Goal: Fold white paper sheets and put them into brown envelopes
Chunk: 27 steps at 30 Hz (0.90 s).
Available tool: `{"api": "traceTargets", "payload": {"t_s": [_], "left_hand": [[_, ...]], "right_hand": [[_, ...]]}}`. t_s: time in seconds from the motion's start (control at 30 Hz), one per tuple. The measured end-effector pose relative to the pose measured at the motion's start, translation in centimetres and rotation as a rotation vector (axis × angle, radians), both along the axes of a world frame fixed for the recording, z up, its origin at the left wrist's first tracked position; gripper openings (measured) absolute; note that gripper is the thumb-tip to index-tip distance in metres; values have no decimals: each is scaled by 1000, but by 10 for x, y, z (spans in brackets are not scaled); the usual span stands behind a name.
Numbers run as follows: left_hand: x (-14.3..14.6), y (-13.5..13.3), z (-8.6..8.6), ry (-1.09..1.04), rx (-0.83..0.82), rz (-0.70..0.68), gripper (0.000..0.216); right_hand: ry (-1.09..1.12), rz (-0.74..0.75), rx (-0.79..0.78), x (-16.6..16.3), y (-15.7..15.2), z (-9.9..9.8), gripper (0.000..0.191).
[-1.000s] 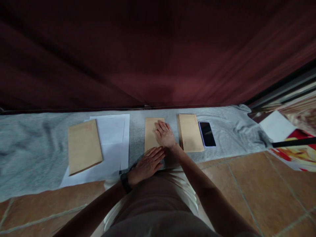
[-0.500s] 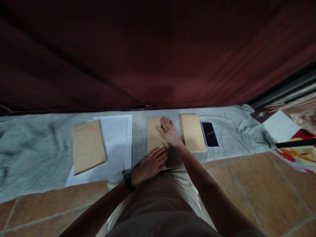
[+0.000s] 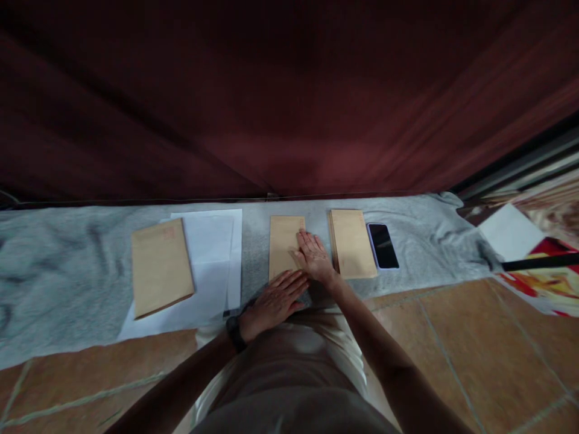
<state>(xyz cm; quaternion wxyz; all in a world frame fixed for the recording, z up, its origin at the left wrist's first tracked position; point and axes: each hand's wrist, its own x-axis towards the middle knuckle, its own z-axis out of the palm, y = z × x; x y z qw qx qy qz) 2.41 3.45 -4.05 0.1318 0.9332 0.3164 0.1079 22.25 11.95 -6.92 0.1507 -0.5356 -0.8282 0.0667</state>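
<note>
Directly before me a brown paper envelope [image 3: 284, 241] lies flat on a grey cloth [image 3: 257, 265]. My left hand [image 3: 277, 299], with a dark watch on its wrist, rests flat across the envelope's near end, fingers extended. On the envelope's right edge lies my right hand [image 3: 314, 258], palm down and fingers straight, just beyond the left fingertips. A stack of similar brown envelopes [image 3: 355, 244] sits close to the right. Over on the left, another brown envelope or small pile [image 3: 161, 268] overlaps white paper sheets [image 3: 211, 259]. The hands partly cover the middle envelope.
A phone [image 3: 383, 246] lies right of the envelope stack. Dark red fabric [image 3: 289, 144] rises behind the cloth. At far right are a white sheet [image 3: 511, 232] and a red-and-yellow printed sheet [image 3: 543, 283]. Tiled floor [image 3: 452, 337] borders the near edge.
My right hand has slid toward me along the envelope's right edge, uncovering its far right corner. My left hand has stayed nearly in place.
</note>
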Motion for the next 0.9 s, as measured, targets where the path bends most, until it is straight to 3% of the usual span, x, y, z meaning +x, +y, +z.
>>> {"api": "traceTargets", "payload": {"t_s": [0.53, 0.9], "left_hand": [[-5, -15, -9, -114, -77, 45, 53], [-18, -26, -16, -115, -85, 75, 54]], "right_hand": [[52, 133, -17, 15, -80, 18, 58], [91, 195, -67, 21, -113, 22, 59]]}}
